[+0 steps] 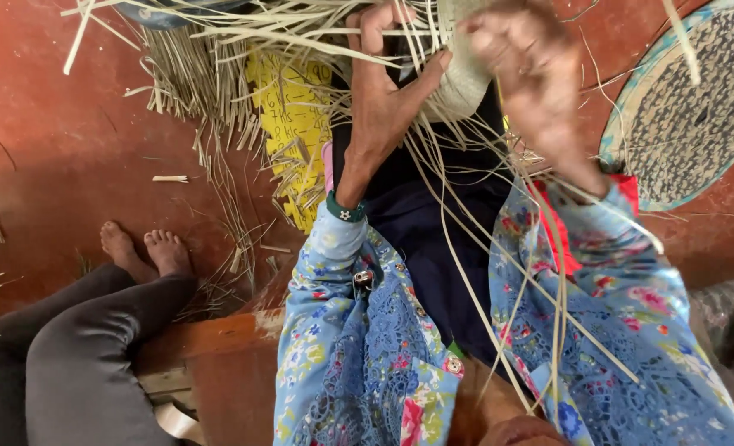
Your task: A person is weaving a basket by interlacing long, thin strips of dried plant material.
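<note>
Hands grip woven basket [458, 74] between them: left hand [383, 91] clamped; right hand [524, 74] blurred.

A half-woven piece [463, 70] of pale greenish-straw strips sits at the top of the view, its finished part a tight, curved plaited surface — possibly a basket or hat, though little of it shows. Loose strips [499, 272] trail from it: some fan leftward near the top, others — long, thin, flat — hang down across the lap.
</note>
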